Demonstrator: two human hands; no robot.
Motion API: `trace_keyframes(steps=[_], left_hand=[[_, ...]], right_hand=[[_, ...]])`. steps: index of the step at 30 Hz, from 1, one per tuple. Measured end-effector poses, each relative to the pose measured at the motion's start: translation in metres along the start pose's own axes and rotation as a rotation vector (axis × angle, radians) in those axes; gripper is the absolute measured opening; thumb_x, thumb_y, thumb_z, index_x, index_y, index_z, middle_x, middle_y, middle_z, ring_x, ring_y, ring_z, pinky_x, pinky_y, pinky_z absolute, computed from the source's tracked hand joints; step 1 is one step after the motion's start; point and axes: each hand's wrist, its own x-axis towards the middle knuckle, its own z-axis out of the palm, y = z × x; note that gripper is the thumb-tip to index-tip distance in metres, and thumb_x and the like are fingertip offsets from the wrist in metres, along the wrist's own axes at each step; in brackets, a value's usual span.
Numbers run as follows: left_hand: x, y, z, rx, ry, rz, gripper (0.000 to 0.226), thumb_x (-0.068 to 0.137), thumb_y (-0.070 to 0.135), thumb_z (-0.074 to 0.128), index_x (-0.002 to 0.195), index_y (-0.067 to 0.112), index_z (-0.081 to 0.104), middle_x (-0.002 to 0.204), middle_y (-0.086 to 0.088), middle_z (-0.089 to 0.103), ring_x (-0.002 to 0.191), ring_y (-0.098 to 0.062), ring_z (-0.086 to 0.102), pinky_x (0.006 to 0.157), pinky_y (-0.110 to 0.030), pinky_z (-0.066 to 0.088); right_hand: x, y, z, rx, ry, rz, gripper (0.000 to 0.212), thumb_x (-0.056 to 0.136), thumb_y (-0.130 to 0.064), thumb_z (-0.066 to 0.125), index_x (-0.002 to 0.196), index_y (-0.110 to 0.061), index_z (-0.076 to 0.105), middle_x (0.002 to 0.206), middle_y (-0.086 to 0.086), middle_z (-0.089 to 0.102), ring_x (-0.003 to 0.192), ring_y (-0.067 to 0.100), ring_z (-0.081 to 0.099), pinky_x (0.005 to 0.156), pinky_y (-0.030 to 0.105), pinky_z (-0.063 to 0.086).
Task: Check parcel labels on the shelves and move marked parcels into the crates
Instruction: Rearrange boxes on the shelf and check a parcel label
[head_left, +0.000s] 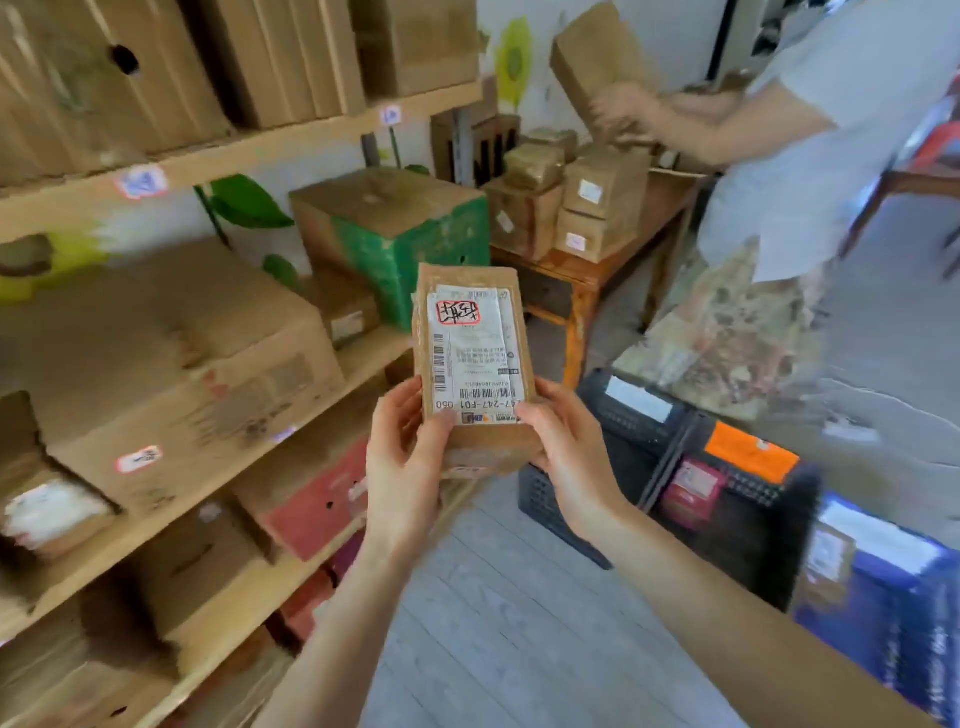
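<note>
A small brown cardboard parcel (474, 364) is held upright in front of me, label facing the camera. Its white shipping label carries barcodes and a red-outlined handwritten mark near the top. My left hand (405, 462) grips the parcel's lower left edge and my right hand (569, 457) grips its lower right edge. Wooden shelves (218, 156) full of cardboard boxes fill the left side. On the floor to the right sit a black crate (550, 514) with an orange label and a blue crate (893, 613) holding a small parcel.
Another person (789, 171) stands at the back right, lifting a brown parcel over a low wooden table (582, 270) stacked with small boxes. A green-and-brown box (400, 234) rests on the middle shelf. Grey plank floor (509, 623) lies between shelves and crates.
</note>
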Motion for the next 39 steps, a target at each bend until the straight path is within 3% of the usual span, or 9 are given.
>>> trace_keyframes(steps=[7, 11, 18, 23, 26, 28, 32, 35, 39], left_hand=[[-0.002, -0.099, 0.183, 0.042, -0.221, -0.271, 0.015, 0.089, 0.005, 0.057, 0.102, 0.011, 0.053, 0.096, 0.000, 0.064, 0.085, -0.007, 0.061, 0.067, -0.011, 0.052], [-0.005, -0.144, 0.253, 0.092, -0.389, -0.409, 0.013, 0.089, 0.006, 0.056, 0.100, 0.012, 0.056, 0.101, -0.009, 0.066, 0.091, -0.020, 0.063, 0.071, -0.018, 0.052], [0.015, -0.216, 0.350, 0.255, -0.763, -0.643, 0.028, 0.094, 0.023, 0.052, 0.121, 0.028, 0.052, 0.109, 0.008, 0.063, 0.093, 0.003, 0.059, 0.063, -0.004, 0.048], [0.044, -0.286, 0.420, 0.422, -0.822, -0.828, 0.029, 0.094, 0.027, 0.050, 0.121, 0.015, 0.049, 0.111, 0.000, 0.061, 0.087, -0.004, 0.059, 0.053, -0.007, 0.047], [0.059, -0.338, 0.459, 0.502, -0.849, -0.892, 0.024, 0.095, 0.027, 0.049, 0.112, 0.011, 0.054, 0.108, -0.004, 0.063, 0.081, -0.001, 0.058, 0.048, -0.003, 0.043], [0.067, -0.376, 0.484, 0.541, -0.877, -0.916, 0.019, 0.095, 0.028, 0.047, 0.108, 0.017, 0.054, 0.109, -0.003, 0.064, 0.083, -0.003, 0.057, 0.054, -0.006, 0.044], [0.076, -0.463, 0.532, 0.628, -0.904, -1.062, 0.022, 0.098, 0.033, 0.039, 0.120, 0.031, 0.046, 0.109, 0.004, 0.055, 0.091, -0.012, 0.053, 0.077, -0.024, 0.041], [0.072, -0.543, 0.565, 0.577, -0.819, -1.252, 0.034, 0.099, 0.029, 0.038, 0.133, 0.028, 0.042, 0.117, -0.004, 0.054, 0.103, -0.023, 0.053, 0.080, -0.031, 0.044], [0.060, -0.665, 0.600, 0.492, -0.758, -1.269, 0.035, 0.100, 0.024, 0.036, 0.135, 0.027, 0.041, 0.122, 0.001, 0.055, 0.109, -0.018, 0.050, 0.096, -0.035, 0.036]], right_hand=[[0.037, 0.034, -0.191, -0.067, 0.329, 0.172, 0.017, 0.090, -0.008, 0.054, 0.099, -0.020, 0.060, 0.087, -0.008, 0.066, 0.073, 0.000, 0.065, 0.057, 0.011, 0.048], [0.047, 0.052, -0.270, -0.071, 0.441, 0.298, 0.019, 0.090, -0.009, 0.054, 0.105, -0.019, 0.060, 0.087, -0.010, 0.066, 0.077, 0.004, 0.061, 0.057, 0.010, 0.047], [0.085, 0.095, -0.367, -0.054, 0.551, 0.495, 0.020, 0.094, -0.010, 0.049, 0.110, -0.019, 0.056, 0.088, -0.011, 0.062, 0.076, 0.002, 0.058, 0.056, 0.009, 0.045], [0.141, 0.140, -0.431, -0.041, 0.606, 0.667, 0.018, 0.095, -0.011, 0.047, 0.107, -0.021, 0.056, 0.091, -0.010, 0.063, 0.081, 0.004, 0.060, 0.068, 0.015, 0.049], [0.175, 0.177, -0.472, -0.043, 0.627, 0.770, 0.023, 0.095, -0.012, 0.046, 0.115, -0.017, 0.057, 0.097, -0.006, 0.065, 0.080, 0.003, 0.060, 0.058, 0.008, 0.046], [0.196, 0.207, -0.498, -0.040, 0.649, 0.813, 0.023, 0.096, -0.015, 0.045, 0.116, -0.020, 0.056, 0.097, -0.007, 0.063, 0.075, 0.001, 0.058, 0.051, 0.007, 0.041], [0.230, 0.285, -0.550, -0.092, 0.723, 0.903, 0.026, 0.097, -0.022, 0.044, 0.121, -0.026, 0.051, 0.107, -0.003, 0.064, 0.084, 0.009, 0.060, 0.064, 0.021, 0.042], [0.252, 0.361, -0.587, -0.158, 0.757, 0.942, 0.029, 0.097, -0.021, 0.042, 0.125, -0.018, 0.050, 0.116, 0.001, 0.062, 0.105, 0.019, 0.059, 0.075, 0.027, 0.044], [0.284, 0.471, -0.641, -0.192, 0.818, 0.941, 0.029, 0.097, -0.018, 0.043, 0.124, -0.014, 0.050, 0.116, 0.004, 0.063, 0.105, 0.022, 0.059, 0.075, 0.027, 0.049]])
